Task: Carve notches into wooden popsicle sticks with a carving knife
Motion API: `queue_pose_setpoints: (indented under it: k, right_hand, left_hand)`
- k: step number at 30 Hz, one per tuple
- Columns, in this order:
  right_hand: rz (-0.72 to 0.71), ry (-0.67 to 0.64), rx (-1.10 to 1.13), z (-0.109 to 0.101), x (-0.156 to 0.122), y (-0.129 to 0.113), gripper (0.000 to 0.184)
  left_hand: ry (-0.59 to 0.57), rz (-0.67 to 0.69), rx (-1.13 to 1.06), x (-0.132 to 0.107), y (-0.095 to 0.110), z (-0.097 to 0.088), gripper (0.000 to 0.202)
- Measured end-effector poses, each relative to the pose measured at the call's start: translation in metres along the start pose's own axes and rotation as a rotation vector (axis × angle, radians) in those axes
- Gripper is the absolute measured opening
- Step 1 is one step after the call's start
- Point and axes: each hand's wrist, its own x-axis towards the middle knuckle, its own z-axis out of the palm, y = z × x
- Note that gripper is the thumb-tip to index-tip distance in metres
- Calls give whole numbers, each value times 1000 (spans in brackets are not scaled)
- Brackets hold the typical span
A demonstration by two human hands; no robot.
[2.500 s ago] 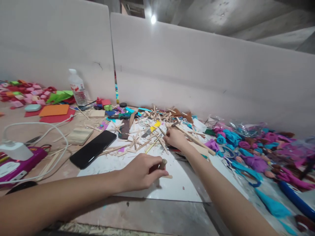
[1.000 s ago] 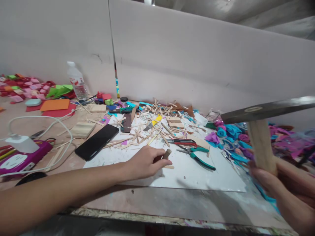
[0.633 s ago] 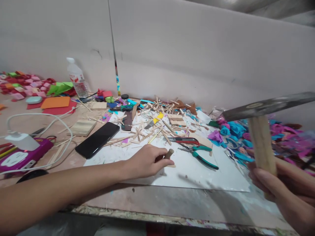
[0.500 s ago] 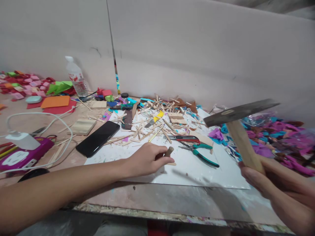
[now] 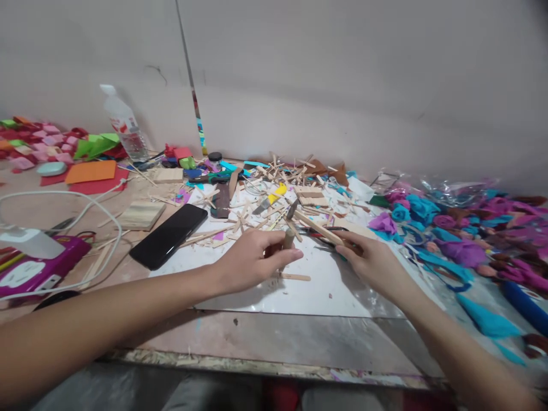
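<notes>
My left hand [image 5: 252, 260] is closed around a short greyish cylindrical rod [image 5: 288, 238], held upright. Under it a flat wooden craft stick [image 5: 295, 277] lies on the white sheet [image 5: 257, 299]; the rod's lower end is hidden by my fingers. My right hand [image 5: 366, 257] grips the wooden handle of a hammer [image 5: 319, 228]. The hammer's dark head is right at the rod's top; whether they touch I cannot tell. Beneath the hammer a red and black cutter [image 5: 315, 232] shows in part. Green-handled pliers [image 5: 324, 248] are mostly covered by my right hand.
A black phone [image 5: 169, 237] and a wooden block [image 5: 142, 216] lie on the left. Behind are a yellow-handled knife [image 5: 276, 194] and scattered sticks [image 5: 274, 177]. A purple power strip [image 5: 47, 265] with white cables, a bottle [image 5: 124, 125] and coloured felt pieces [image 5: 466, 251] flank the sheet.
My right hand has swung the hammer down and left, from raised at the right to the rod's top. My left hand keeps holding the rod, now slightly higher in view.
</notes>
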Motion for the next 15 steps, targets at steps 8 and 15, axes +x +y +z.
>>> queue_pose_setpoints:
  k: [8,15]
  right_hand:
    - [-200,-42,245,-11,-6,-96,27]
    - [-134,-148,509,4,8,-124,16]
  left_hand:
    - [1,39,-15,6,21,-6,28]
    - [93,54,-19,-6,22,-14,30]
